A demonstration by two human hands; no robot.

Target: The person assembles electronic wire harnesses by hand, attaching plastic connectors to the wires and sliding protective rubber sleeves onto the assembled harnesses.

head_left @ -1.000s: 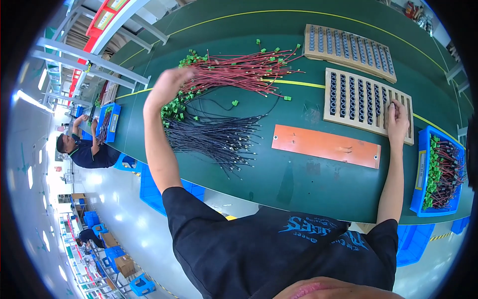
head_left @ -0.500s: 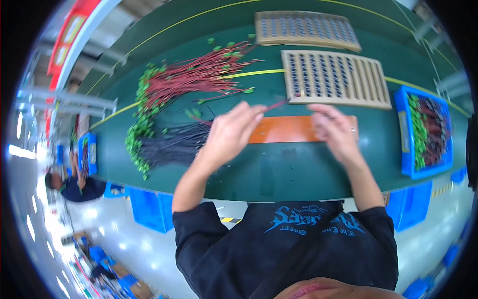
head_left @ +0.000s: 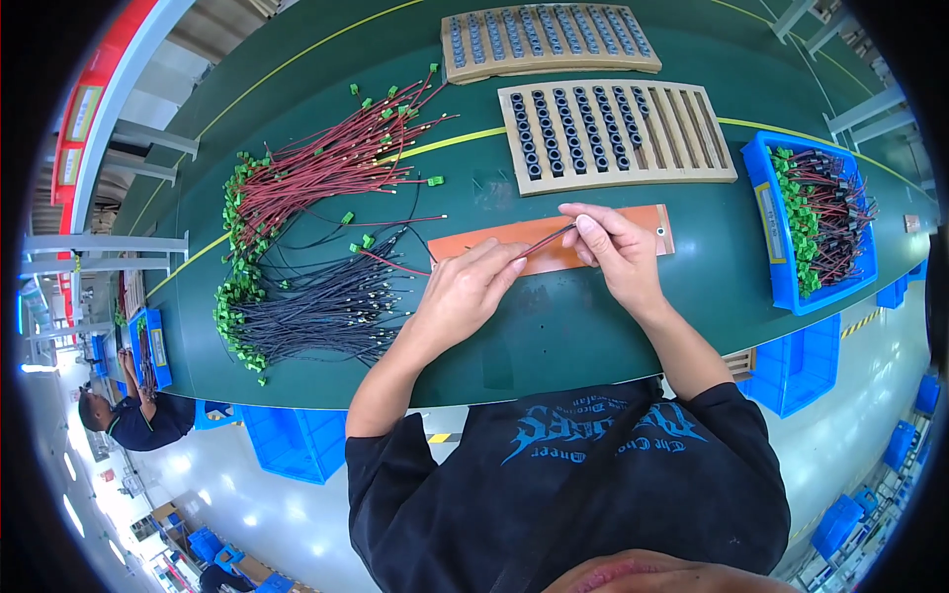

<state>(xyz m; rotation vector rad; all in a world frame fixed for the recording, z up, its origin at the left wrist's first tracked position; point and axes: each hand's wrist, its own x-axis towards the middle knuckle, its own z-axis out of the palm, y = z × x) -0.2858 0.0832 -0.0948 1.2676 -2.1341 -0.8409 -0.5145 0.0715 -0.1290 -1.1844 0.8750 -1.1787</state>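
Observation:
My left hand [head_left: 473, 289] is closed on a red wire [head_left: 546, 242], which runs out past its fingertips toward the right. A tail of red wire with a green connector [head_left: 367, 241] at its end also leads back to this hand. My right hand [head_left: 618, 259] pinches the far end of the wire, fingers curled; what else lies between its fingertips is hidden. Both hands are over an orange strip [head_left: 647, 229] lying on the green table. Beyond them, a cardboard tray [head_left: 633, 178] holds rows of small black round parts, with several bare slots at its right.
Red wires [head_left: 306, 168] and black wires [head_left: 306, 314] with green connectors are piled at the left. A second tray [head_left: 554, 67] stands farther back. At the right is a blue bin [head_left: 786, 287] of wired parts. Another person [head_left: 148, 415] works at the far left.
The wire's free end has come away from near the tray and now lies between my hands. My right hand, blurred before, now pinches that end. The whole view has shifted.

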